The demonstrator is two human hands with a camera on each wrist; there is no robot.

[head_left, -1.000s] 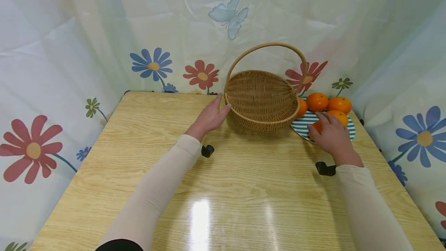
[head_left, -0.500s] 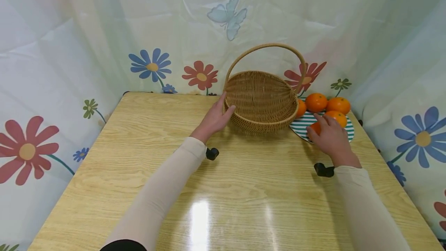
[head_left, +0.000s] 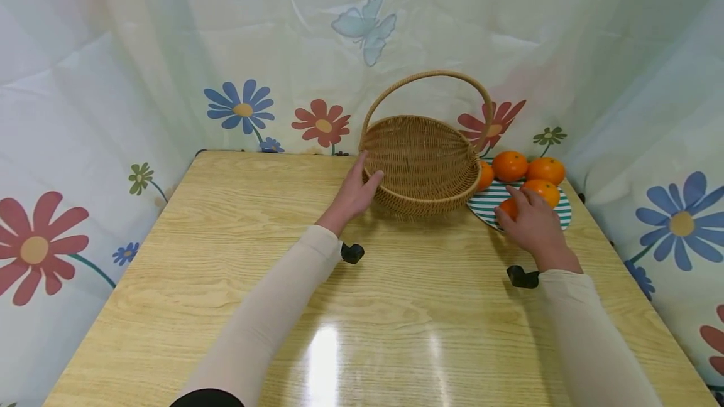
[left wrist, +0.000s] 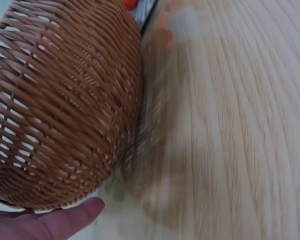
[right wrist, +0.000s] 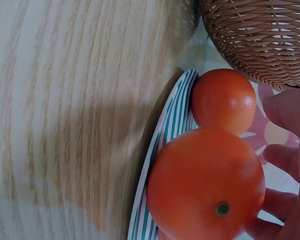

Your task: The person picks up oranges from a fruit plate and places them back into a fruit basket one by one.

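Note:
A wicker basket (head_left: 418,159) with a tall arched handle stands at the back of the table. My left hand (head_left: 353,192) is at its left side, fingers extended along the wall and thumb apart near the rim. In the left wrist view, a straight digit (left wrist: 72,218) lies at the basket's woven wall (left wrist: 65,110). My right hand (head_left: 532,222) is spread over the nearest orange (head_left: 508,207) on a striped plate (head_left: 485,206). The right wrist view shows its fingers (right wrist: 285,159) loosely bent beside that orange (right wrist: 205,185), which rests on the plate.
Several other oranges (head_left: 510,166) sit on the plate, one close against the basket's right side. The wooden table (head_left: 396,306) ends at a flowered curtain (head_left: 271,30) behind. Black wrist mounts (head_left: 352,253) stick out from both wrists.
My left hand has moved right, up to the basket's left side. The right hand stays over the nearest orange, almost unmoved. The head view has shifted slightly.

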